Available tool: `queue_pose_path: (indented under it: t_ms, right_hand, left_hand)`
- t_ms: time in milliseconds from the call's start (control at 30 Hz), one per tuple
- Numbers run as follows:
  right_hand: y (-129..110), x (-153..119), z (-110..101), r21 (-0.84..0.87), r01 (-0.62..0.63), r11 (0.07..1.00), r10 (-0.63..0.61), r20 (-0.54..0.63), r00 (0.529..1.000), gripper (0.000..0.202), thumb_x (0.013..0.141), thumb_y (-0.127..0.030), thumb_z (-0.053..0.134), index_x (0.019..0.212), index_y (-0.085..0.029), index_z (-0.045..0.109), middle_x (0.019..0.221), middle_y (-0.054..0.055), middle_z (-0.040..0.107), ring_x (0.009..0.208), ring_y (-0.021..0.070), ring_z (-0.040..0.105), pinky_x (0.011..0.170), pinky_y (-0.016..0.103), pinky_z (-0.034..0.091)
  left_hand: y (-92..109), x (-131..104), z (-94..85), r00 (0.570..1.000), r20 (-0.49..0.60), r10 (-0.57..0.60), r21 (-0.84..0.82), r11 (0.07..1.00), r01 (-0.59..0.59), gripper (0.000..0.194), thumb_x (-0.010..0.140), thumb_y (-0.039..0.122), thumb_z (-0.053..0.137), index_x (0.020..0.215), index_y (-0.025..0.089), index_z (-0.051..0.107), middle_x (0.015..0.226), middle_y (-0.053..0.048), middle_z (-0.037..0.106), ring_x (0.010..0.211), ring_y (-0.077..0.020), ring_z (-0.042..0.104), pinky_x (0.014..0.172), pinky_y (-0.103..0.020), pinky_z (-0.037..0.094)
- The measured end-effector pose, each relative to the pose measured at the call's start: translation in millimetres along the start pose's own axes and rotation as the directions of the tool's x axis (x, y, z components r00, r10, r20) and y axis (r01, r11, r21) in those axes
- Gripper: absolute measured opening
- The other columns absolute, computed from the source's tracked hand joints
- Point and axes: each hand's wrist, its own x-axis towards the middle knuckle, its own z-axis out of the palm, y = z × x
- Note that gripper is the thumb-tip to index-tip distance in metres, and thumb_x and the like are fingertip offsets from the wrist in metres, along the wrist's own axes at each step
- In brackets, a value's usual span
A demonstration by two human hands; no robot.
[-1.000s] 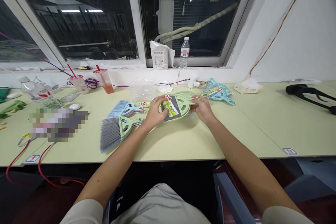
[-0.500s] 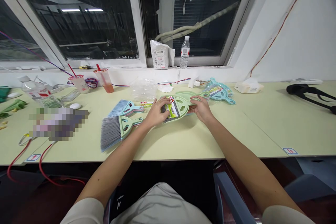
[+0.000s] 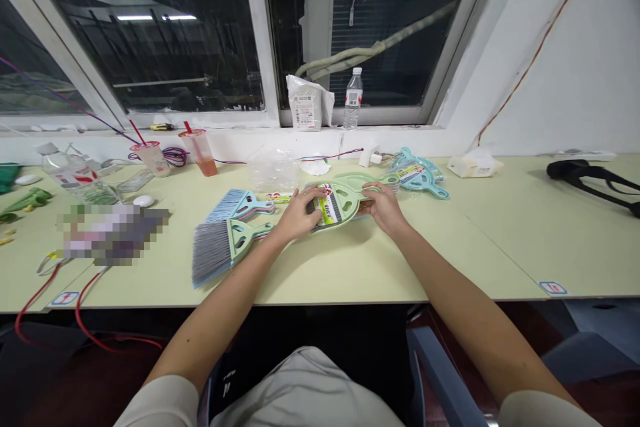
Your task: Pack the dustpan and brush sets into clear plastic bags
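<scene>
In the middle of the table my hands hold a light green dustpan and brush set (image 3: 353,197). A colourful card label (image 3: 330,205) lies over the grey bristles. My left hand (image 3: 299,213) grips the pan's left side, fingers bent over the label. At the handle end, my right hand (image 3: 386,208) is closed with the thumb on top. Another green dustpan (image 3: 356,179) shows just behind, partly hidden. Left of my left hand lie loose hand brushes: a green-handled one with grey bristles (image 3: 213,252) overlaps a blue-handled one with blue bristles (image 3: 227,205).
Blue dustpans with labels (image 3: 419,175) lie behind my right hand. Clear plastic wrapping (image 3: 273,170) and two drink cups (image 3: 199,153) stand toward the window. A tissue pack (image 3: 475,165) and a black strap-like object (image 3: 590,181) are right. A large bottle (image 3: 75,177) stands left.
</scene>
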Motion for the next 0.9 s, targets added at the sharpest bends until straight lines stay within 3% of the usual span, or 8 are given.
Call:
queue_pose_path:
  t_ms: [367, 500, 600, 667, 733, 800, 833, 900]
  right_hand:
    - [0, 0, -1, -0.006, -0.012, 1.0, 0.012, 0.009, 1.0, 0.031, 0.07, -0.024, 0.073, 0.097, -0.025, 0.056, 0.068, 0.0, 0.067, 0.055, 0.0219, 0.066, 0.047, 0.035, 0.058]
    - [-2, 0, 0, 0.002, -0.02, 1.0, 0.02, -0.003, 1.0, 0.03, 0.071, -0.024, 0.073, 0.096, -0.025, 0.056, 0.069, 0.0, 0.067, 0.056, 0.0222, 0.066, 0.048, 0.036, 0.058]
    - [-2, -1, 1, 0.029, -0.022, 0.999, 0.022, -0.016, 1.0, 0.029, 0.072, -0.023, 0.073, 0.095, -0.025, 0.056, 0.071, 0.0, 0.068, 0.057, 0.0217, 0.067, 0.048, 0.035, 0.057]
    - [-2, -1, 2, 0.062, -0.016, 0.998, 0.017, -0.024, 1.0, 0.029, 0.072, -0.023, 0.073, 0.094, -0.025, 0.055, 0.073, 0.0, 0.069, 0.058, 0.0209, 0.068, 0.048, 0.033, 0.057]
    - [-2, -2, 4, 0.09, -0.007, 0.996, 0.01, -0.025, 1.0, 0.029, 0.072, -0.023, 0.074, 0.094, -0.024, 0.055, 0.075, 0.001, 0.07, 0.06, 0.0202, 0.068, 0.047, 0.031, 0.056]
    - [-1, -3, 7, 0.1, -0.002, 0.995, 0.004, -0.017, 1.0, 0.029, 0.073, -0.023, 0.074, 0.095, -0.024, 0.055, 0.077, 0.001, 0.07, 0.061, 0.0202, 0.069, 0.047, 0.031, 0.056]
    - [-1, -4, 9, 0.098, -0.002, 0.995, 0.003, -0.014, 1.0, 0.03, 0.073, -0.023, 0.074, 0.095, -0.024, 0.055, 0.077, 0.001, 0.071, 0.061, 0.0205, 0.069, 0.047, 0.031, 0.057]
    - [0, -6, 14, 0.09, -0.004, 0.996, 0.005, -0.011, 1.0, 0.03, 0.074, -0.023, 0.075, 0.095, -0.024, 0.054, 0.078, 0.001, 0.071, 0.061, 0.0211, 0.07, 0.047, 0.032, 0.058]
  left_hand:
    - [5, -1, -2.6, 0.999, -0.038, 0.008, -0.026, 1.0, -0.009, 0.045, 0.076, 0.015, 0.054, 0.118, 0.026, 0.069, 0.147, -0.004, 0.064, 0.15, -0.027, 0.044, 0.129, -0.056, 0.017]
    - [3, 0, -5.2, 0.971, -0.238, 0.002, -0.055, 0.998, -0.015, 0.037, 0.08, 0.018, 0.054, 0.114, 0.024, 0.068, 0.146, -0.006, 0.063, 0.147, -0.0276, 0.046, 0.126, -0.051, 0.028]
    - [-5, 5, -6.3, 0.881, -0.425, -0.208, -0.224, 0.967, 0.121, 0.031, 0.085, 0.024, 0.054, 0.115, 0.022, 0.065, 0.138, -0.011, 0.065, 0.134, -0.0271, 0.057, 0.117, -0.045, 0.042]
    - [-11, 11, -6.5, 0.803, -0.371, -0.466, -0.503, 0.828, 0.248, 0.029, 0.086, 0.028, 0.058, 0.113, 0.02, 0.062, 0.125, -0.012, 0.069, 0.115, -0.026, 0.067, 0.103, -0.042, 0.052]
    - [-14, 15, -6.7, 0.754, -0.124, -0.645, -0.764, 0.547, 0.342, 0.025, 0.083, 0.029, 0.064, 0.106, 0.018, 0.062, 0.104, -0.012, 0.072, 0.093, -0.0244, 0.073, 0.086, -0.038, 0.059]
    - [-14, 18, -7.0, 0.736, 0.106, -0.668, -0.876, 0.287, 0.387, 0.017, 0.081, 0.025, 0.067, 0.095, 0.016, 0.063, 0.083, -0.009, 0.07, 0.076, -0.0228, 0.072, 0.076, -0.036, 0.06]
    - [-13, 18, -7.2, 0.734, 0.16, -0.66, -0.895, 0.215, 0.389, 0.012, 0.081, 0.022, 0.067, 0.09, 0.016, 0.063, 0.075, -0.007, 0.067, 0.072, -0.022, 0.071, 0.073, -0.035, 0.06]
    - [-12, 19, -8.2, 0.729, 0.173, -0.662, -0.913, 0.17, 0.371, 0.003, 0.082, 0.016, 0.065, 0.084, 0.014, 0.064, 0.067, -0.004, 0.063, 0.065, -0.0197, 0.068, 0.07, -0.032, 0.06]
